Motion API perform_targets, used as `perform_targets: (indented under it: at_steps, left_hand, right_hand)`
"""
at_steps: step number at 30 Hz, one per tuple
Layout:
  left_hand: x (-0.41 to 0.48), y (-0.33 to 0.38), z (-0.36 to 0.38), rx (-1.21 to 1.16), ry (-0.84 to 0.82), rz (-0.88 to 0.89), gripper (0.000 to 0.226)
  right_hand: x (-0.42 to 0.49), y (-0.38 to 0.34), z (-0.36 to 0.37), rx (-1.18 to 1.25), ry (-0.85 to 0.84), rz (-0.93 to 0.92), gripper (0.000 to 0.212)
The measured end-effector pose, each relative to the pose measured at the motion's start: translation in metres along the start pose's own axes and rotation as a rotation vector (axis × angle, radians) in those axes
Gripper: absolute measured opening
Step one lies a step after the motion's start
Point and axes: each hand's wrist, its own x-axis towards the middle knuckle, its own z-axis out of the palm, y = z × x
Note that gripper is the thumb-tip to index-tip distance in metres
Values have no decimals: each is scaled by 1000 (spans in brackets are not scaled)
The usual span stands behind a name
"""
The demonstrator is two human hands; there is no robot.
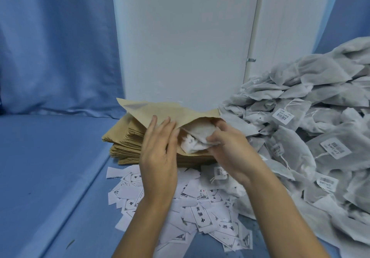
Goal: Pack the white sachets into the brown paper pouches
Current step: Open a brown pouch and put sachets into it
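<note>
A brown paper pouch [166, 110] lies open on top of a stack of flat brown pouches [128, 145], its mouth facing me. My left hand [160, 151] presses its straight fingers against the pouch's upper flap, holding the mouth open. My right hand [226, 145] grips a white sachet [200, 132] that sits partly inside the mouth. More crumpled white material shows just below it in the opening. A large heap of white sachets [312, 117] with strings and barcode tags lies to the right.
Several small white printed paper labels [202, 215] lie scattered on the blue cloth surface [50, 167] under my forearms. A white wall panel [184, 37] stands behind the stack. Blue curtain hangs at the left.
</note>
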Motion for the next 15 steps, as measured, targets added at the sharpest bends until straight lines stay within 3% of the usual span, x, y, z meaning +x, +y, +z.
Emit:
perform_targets:
  at_steps: [3, 9, 13, 15]
  left_hand:
    - [-2, 5, 2, 50, -30, 48, 32]
    - [6, 6, -4, 94, -38, -18, 37]
    - [7, 9, -4, 67, -32, -53, 36]
    - [9, 11, -5, 52, -31, -72, 41]
  right_hand:
    - [3, 13, 16, -345, 155, -57, 38]
    - [-7, 12, 18, -1203, 240, -252, 48]
    - [-23, -7, 23, -1415, 499, -363, 45]
    - [-28, -14, 27, -1430, 539, -374, 50]
